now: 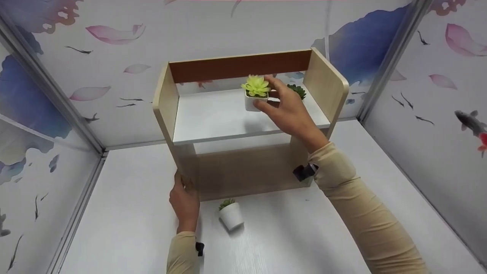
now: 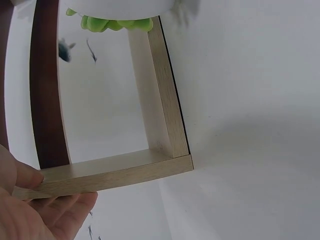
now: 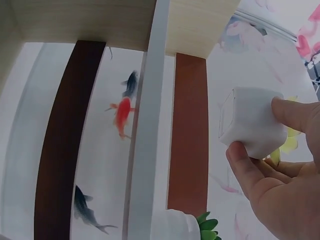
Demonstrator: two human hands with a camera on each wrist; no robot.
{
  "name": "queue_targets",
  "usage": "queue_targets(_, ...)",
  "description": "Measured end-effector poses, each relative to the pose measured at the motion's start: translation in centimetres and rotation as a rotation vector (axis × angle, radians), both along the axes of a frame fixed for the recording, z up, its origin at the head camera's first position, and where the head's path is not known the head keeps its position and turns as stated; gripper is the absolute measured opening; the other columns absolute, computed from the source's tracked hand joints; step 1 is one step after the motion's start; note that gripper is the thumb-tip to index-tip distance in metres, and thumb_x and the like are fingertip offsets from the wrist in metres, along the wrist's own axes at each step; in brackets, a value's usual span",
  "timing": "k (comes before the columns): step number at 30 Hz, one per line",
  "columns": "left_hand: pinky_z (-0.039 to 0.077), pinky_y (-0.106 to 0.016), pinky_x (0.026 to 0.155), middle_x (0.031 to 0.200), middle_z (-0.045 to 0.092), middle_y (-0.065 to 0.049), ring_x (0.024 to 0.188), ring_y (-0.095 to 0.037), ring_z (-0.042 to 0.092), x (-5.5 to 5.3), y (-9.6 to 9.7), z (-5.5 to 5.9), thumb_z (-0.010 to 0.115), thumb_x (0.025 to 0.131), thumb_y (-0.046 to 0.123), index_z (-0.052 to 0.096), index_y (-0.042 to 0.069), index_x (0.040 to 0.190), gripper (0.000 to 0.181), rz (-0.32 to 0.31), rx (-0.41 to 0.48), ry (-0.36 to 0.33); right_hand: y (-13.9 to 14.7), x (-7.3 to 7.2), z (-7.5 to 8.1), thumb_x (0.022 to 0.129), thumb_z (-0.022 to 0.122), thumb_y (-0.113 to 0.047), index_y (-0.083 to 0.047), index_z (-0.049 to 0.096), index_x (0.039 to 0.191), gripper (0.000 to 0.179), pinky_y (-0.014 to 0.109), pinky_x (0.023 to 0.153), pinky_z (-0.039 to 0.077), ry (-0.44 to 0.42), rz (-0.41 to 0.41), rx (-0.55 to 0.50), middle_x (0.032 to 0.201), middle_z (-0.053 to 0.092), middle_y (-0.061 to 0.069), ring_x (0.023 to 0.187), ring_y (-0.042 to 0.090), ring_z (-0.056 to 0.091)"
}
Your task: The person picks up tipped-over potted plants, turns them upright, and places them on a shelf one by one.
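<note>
The scene is seen from above and behind both hands by the head view. The wooden shelf (image 1: 243,125) is viewed closely from below by both wrist views, beside each hand.

light wooden desktop shelf unit (image 1: 243,160) stands on white table (image 1: 342,243), back against wall | yellow-green succulent in white pot (image 1: 255,93) on its upper board, right of centre | dark green succulent (image 1: 297,90) just right, behind it | small white-potted green succulent (image 1: 230,214) on table before shelf, near left upright
</note>
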State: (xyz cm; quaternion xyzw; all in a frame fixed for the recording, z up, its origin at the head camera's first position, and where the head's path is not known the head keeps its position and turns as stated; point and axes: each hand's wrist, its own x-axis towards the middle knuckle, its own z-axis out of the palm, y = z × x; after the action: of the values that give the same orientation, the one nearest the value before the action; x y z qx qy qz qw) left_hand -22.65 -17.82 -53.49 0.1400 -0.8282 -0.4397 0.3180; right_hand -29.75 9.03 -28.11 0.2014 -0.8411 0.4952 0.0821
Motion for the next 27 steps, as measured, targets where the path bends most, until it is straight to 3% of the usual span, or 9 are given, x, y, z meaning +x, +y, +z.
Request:
queue_targets(8,0.055,-0.05,0.099,0.136,0.064,-0.023,0.122,-0.036,0.065,0.2,0.0,0.1,0.06,0.102,0.004,0.049,0.0,0.148,0.047,-0.017,0.017,-0.002,-0.4,-1.4,-0.9,0.098,0.071,-0.024,-0.008,0.036,0.158,0.07,0.038,0.114,0.044,-0.067,-0.014,0.075,0.154,0.049,0.012,0.138,0.027,0.053)
queue_targets(19,0.054,-0.049,0.102,0.14,0.062,-0.021,0.126,-0.035,0.063,0.2,-0.1,0.2,0.059,0.099,-0.003,0.047,0.003,0.15,0.053,-0.045,0.037,-0.015,-0.5,-2.0,-1.7,0.1,0.069,-0.021,-0.007,0.034,0.158,0.069,0.038,0.115,0.042,-0.081,0.02,0.094,0.157,0.045,0.014,0.139,0.028,0.051)
queue_targets(27,0.054,-0.048,0.101,0.141,0.061,-0.021,0.127,-0.035,0.063,0.2,-0.1,0.0,0.058,0.101,-0.001,0.047,0.003,0.151,0.052,-0.051,0.045,-0.013,-0.6,-2.5,-2.8,0.101,0.067,-0.021,-0.008,0.033,0.159,0.069,0.039,0.119,0.038,-0.136,0.022,0.112,0.16,0.042,0.014,0.142,0.029,0.048)
